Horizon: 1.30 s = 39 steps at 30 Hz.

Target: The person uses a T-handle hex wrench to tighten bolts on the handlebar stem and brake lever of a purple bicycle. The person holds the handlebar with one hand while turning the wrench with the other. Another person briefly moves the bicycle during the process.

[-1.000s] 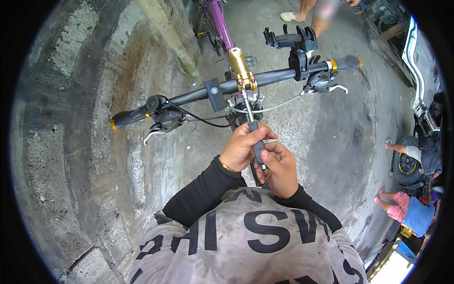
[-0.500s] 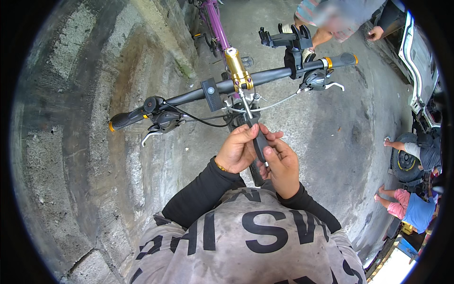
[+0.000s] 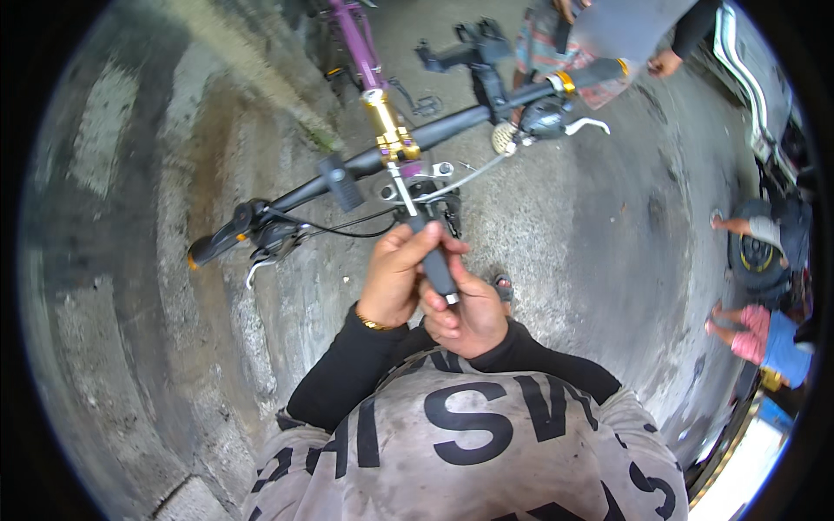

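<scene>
A driver [image 3: 439,271] with a black handle and a silver shaft reaches up to the gold stem [image 3: 384,122] of a bicycle. Its tip meets the stem's front clamp, though the exact bolt is too small to make out. My left hand [image 3: 391,276] is closed on the upper handle, thumb on top. Lower down, my right hand [image 3: 470,314] wraps the handle near its silver end. The black handlebar [image 3: 447,130] runs through the clamp, tilted up to the right. Behind the stem is the purple frame [image 3: 356,39].
A black phone holder [image 3: 469,54] and a small black block [image 3: 341,183] sit on the bar; brake levers [image 3: 589,126] stick out at both ends. A person [image 3: 599,52] stands close beyond the right grip. Further right are a wheel [image 3: 756,247] and other people. Rough concrete lies at left.
The handlebar and stem have shifted left in view, with the bar tilted more steeply. Both hands and the driver moved left too, still at the clamp. The person by the right grip appears nearer.
</scene>
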Each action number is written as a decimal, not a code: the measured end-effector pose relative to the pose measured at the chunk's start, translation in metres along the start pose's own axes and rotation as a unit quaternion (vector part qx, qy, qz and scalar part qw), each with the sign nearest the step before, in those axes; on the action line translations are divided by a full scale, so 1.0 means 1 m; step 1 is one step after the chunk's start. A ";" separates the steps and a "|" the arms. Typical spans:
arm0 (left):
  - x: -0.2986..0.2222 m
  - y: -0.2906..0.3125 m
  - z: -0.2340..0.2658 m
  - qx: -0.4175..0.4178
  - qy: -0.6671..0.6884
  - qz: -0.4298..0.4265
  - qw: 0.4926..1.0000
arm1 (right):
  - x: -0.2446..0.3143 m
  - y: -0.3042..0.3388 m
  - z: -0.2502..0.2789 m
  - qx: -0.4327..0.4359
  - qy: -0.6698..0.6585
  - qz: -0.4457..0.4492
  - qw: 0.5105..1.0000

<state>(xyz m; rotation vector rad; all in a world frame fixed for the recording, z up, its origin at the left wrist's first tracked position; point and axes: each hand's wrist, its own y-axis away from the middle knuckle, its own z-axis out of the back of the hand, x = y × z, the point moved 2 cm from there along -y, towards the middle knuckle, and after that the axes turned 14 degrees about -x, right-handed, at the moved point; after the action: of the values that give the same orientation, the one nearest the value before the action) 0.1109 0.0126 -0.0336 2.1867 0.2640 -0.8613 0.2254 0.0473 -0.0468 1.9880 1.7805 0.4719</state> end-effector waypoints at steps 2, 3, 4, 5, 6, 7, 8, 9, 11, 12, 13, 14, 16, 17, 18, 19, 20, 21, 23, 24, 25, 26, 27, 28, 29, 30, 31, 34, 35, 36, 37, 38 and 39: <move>0.004 0.000 0.000 -0.007 0.031 -0.036 0.999 | 0.007 0.007 -0.005 -0.070 0.105 0.033 0.991; 0.004 0.001 0.001 -0.006 0.050 -0.023 0.998 | 0.010 0.007 -0.003 -0.010 0.141 0.055 0.988; 0.002 0.001 0.002 0.003 0.065 -0.017 0.998 | 0.014 0.011 0.000 -0.006 0.190 0.054 0.980; 0.002 0.002 0.003 0.009 0.083 -0.012 0.996 | 0.018 0.015 0.004 -0.004 0.242 0.048 0.969; 0.003 0.004 -0.002 0.003 0.075 -0.027 0.997 | 0.024 0.018 0.011 0.007 0.285 0.063 0.957; 0.003 0.005 -0.008 -0.003 0.068 -0.043 0.997 | 0.031 0.021 0.022 -0.002 0.316 0.086 0.945; 0.003 0.005 -0.010 -0.039 0.049 -0.046 0.997 | 0.040 0.023 0.037 -0.012 0.349 0.105 0.931; 0.003 0.006 -0.013 -0.071 0.048 -0.049 0.995 | 0.049 0.025 0.053 -0.021 0.382 0.123 0.916; 0.005 0.010 -0.018 -0.074 0.112 -0.035 0.990 | 0.081 0.028 0.099 -0.087 0.379 0.123 0.913; 0.005 0.012 -0.020 -0.083 0.120 -0.037 0.989 | 0.097 0.028 0.128 -0.140 0.384 0.130 0.903; 0.007 0.011 -0.019 -0.090 0.130 -0.039 0.987 | 0.115 0.027 0.161 -0.192 0.391 0.141 0.889; 0.008 0.010 -0.018 -0.086 0.142 -0.050 0.985 | 0.132 0.029 0.194 -0.259 0.394 0.127 0.873; 0.012 0.010 -0.020 -0.093 0.155 -0.083 0.980 | 0.164 0.035 0.262 -0.351 0.425 0.096 0.829; 0.013 0.009 -0.021 -0.090 0.171 -0.091 0.977 | 0.182 0.037 0.292 -0.377 0.450 0.082 0.805; 0.015 0.008 -0.018 -0.082 0.173 -0.111 0.975 | 0.199 0.038 0.315 -0.387 0.476 0.058 0.788; 0.016 0.008 -0.018 -0.080 0.181 -0.126 0.972 | 0.215 0.042 0.336 -0.397 0.501 0.035 0.768; 0.018 0.010 -0.019 -0.076 0.197 -0.133 0.968 | 0.230 0.047 0.354 -0.408 0.523 0.014 0.748; 0.020 0.010 -0.019 -0.070 0.214 -0.140 0.964 | 0.249 0.049 0.370 -0.415 0.550 0.007 0.725; 0.025 0.010 -0.015 -0.048 0.238 -0.153 0.958 | 0.282 0.047 0.387 -0.425 0.601 -0.006 0.677; 0.030 0.011 -0.014 -0.043 0.244 -0.158 0.956 | 0.294 0.048 0.390 -0.430 0.610 -0.005 0.665; 0.033 0.015 -0.013 -0.038 0.247 -0.165 0.954 | 0.306 0.046 0.384 -0.433 0.620 0.000 0.654; 0.037 0.016 -0.011 -0.018 0.263 -0.158 0.952 | 0.314 0.042 0.382 -0.438 0.627 0.005 0.644; 0.040 0.019 -0.009 0.003 0.279 -0.150 0.948 | 0.319 0.036 0.384 -0.433 0.632 0.008 0.643; 0.044 0.018 -0.005 0.027 0.293 -0.142 0.945 | 0.323 0.026 0.387 -0.429 0.635 0.014 0.642; 0.047 0.019 -0.003 0.013 0.285 -0.149 0.947 | 0.325 0.017 0.389 -0.425 0.638 0.020 0.641; 0.049 0.025 -0.003 -0.001 0.277 -0.156 0.948 | 0.325 0.007 0.390 -0.417 0.646 0.024 0.640; 0.055 0.024 0.002 -0.012 0.265 -0.163 0.950 | 0.323 -0.010 0.395 -0.382 0.670 0.029 0.636; 0.095 0.013 0.040 -0.111 0.117 -0.244 0.956 | 0.325 -0.071 0.410 -0.273 0.738 0.044 0.616; 0.119 0.004 0.053 -0.167 0.081 -0.273 0.944 | 0.330 -0.101 0.416 -0.238 0.771 0.056 0.588; 0.151 -0.005 0.065 -0.237 0.045 -0.289 0.926 | 0.337 -0.128 0.427 -0.210 0.809 0.079 0.543; 0.183 -0.016 0.081 -0.308 0.008 -0.309 0.900 | 0.344 -0.166 0.437 -0.177 0.844 0.105 0.496; 0.217 -0.030 0.100 -0.332 -0.038 -0.329 0.883 | 0.354 -0.205 0.452 -0.167 0.865 0.147 0.450; 0.250 -0.042 0.119 -0.357 -0.080 -0.347 0.863 | 0.365 -0.243 0.470 -0.157 0.884 0.186 0.399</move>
<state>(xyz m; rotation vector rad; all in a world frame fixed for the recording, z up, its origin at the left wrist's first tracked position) 0.2215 -0.0627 -0.2799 1.2945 1.1403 -1.0866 0.3069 0.3889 -0.5857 0.9587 1.2338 3.6474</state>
